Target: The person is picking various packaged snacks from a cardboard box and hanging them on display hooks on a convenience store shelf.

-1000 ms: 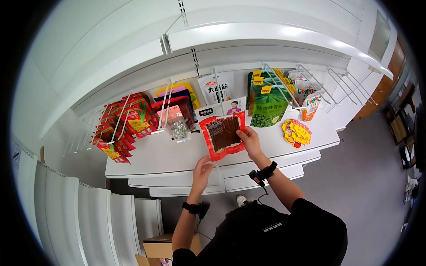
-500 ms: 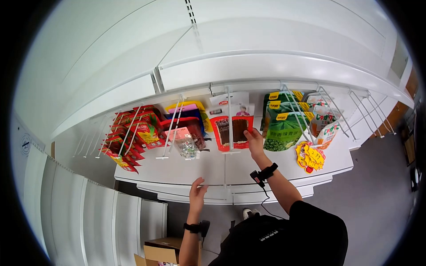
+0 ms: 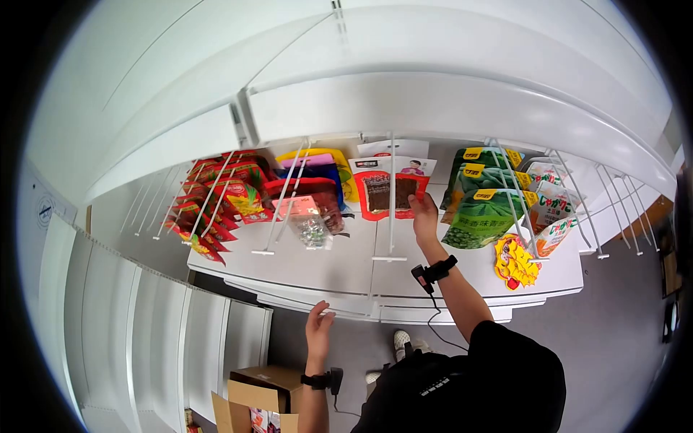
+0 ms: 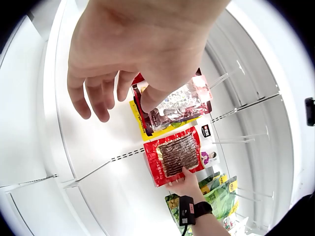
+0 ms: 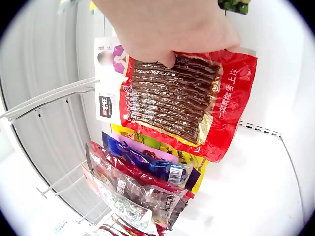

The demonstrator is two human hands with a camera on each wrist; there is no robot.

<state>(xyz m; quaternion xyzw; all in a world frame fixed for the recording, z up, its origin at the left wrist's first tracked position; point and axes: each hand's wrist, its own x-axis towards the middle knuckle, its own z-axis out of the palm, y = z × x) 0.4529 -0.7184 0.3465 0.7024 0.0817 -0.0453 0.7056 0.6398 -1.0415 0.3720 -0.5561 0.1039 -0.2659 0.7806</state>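
Observation:
In the head view my right hand (image 3: 425, 216) pinches the edge of a red snack bag (image 3: 375, 198), thumb on its front. Dark brown sticks show through its window, and its white header (image 5: 109, 83) meets a wire hook (image 5: 54, 101) in the right wrist view. Behind it stands a white bag (image 3: 393, 149), mostly covered. My left hand (image 3: 318, 332) hangs in front of the shelf edge, fingers loosely bent and holding nothing. The left wrist view has that hand (image 4: 138, 54) large in the foreground, apart from the bags.
Red snack bags (image 3: 242, 200) hang at the left, beside a clear-fronted bag (image 3: 312, 232). Green bags (image 3: 476, 227) and white-and-orange bags (image 3: 556, 209) hang at the right, above a yellow packet (image 3: 514, 263). Long hooks (image 3: 628, 209) jut outward. An open carton (image 3: 253, 397) sits below.
My right hand has carried the red bag back from the shelf front to the middle hook. The left hand has let go of nothing but drawn down, away from the bag. The head view has shifted.

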